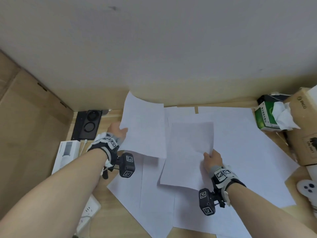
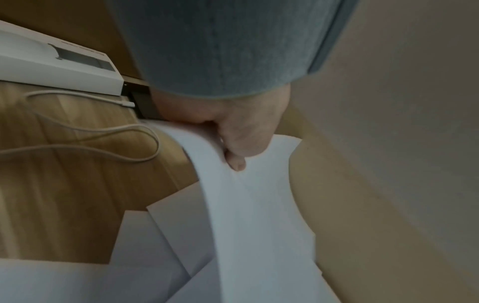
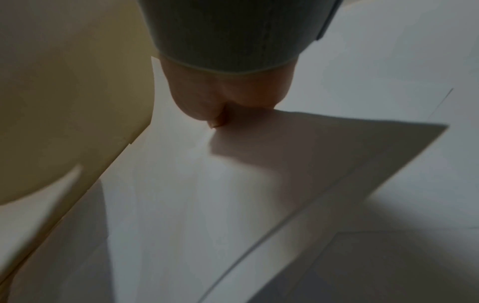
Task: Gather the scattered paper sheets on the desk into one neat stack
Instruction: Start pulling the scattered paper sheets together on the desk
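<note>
Several white paper sheets (image 1: 240,152) lie overlapped across the wooden desk (image 1: 106,191). My left hand (image 1: 118,130) pinches the left edge of one raised sheet (image 1: 144,127); in the left wrist view the thumb of that left hand (image 2: 238,155) presses on this curling sheet (image 2: 259,215). My right hand (image 1: 211,158) pinches the near right corner of another sheet (image 1: 188,152), lifted over the pile. In the right wrist view the right hand (image 3: 220,106) holds that sheet (image 3: 311,147) by its corner, above the flat sheets (image 3: 388,61).
A black device (image 1: 87,125), a white box (image 1: 66,152) and a white cable (image 2: 90,139) sit at the desk's left. A power strip (image 1: 87,212) lies near left. A green tissue box (image 1: 271,115), cardboard boxes (image 1: 301,131) and a white controller (image 1: 308,189) crowd the right edge.
</note>
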Tool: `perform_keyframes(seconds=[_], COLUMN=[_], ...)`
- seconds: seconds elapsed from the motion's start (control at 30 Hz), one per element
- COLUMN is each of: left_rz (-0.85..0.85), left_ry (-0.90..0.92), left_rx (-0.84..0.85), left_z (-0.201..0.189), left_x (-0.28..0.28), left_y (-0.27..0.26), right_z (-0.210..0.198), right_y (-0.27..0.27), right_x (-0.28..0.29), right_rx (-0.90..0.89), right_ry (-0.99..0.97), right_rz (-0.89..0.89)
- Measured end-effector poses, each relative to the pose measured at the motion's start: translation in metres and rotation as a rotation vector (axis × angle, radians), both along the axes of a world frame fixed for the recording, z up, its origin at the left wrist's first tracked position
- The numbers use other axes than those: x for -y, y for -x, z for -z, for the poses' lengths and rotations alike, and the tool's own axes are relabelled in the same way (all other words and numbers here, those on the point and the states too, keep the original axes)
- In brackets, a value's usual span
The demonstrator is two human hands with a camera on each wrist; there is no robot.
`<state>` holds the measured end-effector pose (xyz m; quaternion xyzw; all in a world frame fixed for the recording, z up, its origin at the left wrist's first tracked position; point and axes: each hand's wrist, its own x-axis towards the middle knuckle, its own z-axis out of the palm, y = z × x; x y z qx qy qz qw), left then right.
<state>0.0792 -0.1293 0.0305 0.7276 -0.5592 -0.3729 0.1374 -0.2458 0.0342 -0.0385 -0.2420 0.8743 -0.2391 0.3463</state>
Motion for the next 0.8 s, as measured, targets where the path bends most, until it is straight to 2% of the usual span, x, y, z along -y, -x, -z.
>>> perform_keyframes(seconds=[0.07, 0.13, 0.3, 0.5, 0.67, 0.8], left_rz=[-0.012, 0.018, 0.098, 0.182, 0.068, -0.215], left_ry=[0.021, -0.012, -0.154, -0.312, -0.445, -0.633], left_rx=[-0.179, -0.284, -0.295, -0.249, -0.412, -0.613], left_z=[-0.007, -0.003, 0.026, 0.057, 0.074, 0.084], left_x=[-0.010, -0.024, -0.058, -0.102, -0.110, -0.106], left_y=[0.006, 0.014, 0.042, 0.076, 0.073, 0.060], right_z=[-0.002, -0.004, -0.004, 0.001, 0.010, 0.004], right_y=[0.000, -0.001, -0.010, -0.019, -0.020, -0.019], right_x=[0.000, -0.002, -0.009, -0.021, -0.030, -0.033], right_rx=[0.017, 0.034, 0.129, 0.373, 0.438, 0.500], right_ry=[-0.012, -0.006, 0.047, 0.089, 0.099, 0.105], right_rz=[-0.006, -0.004, -0.012, 0.044, 0.033, -0.017])
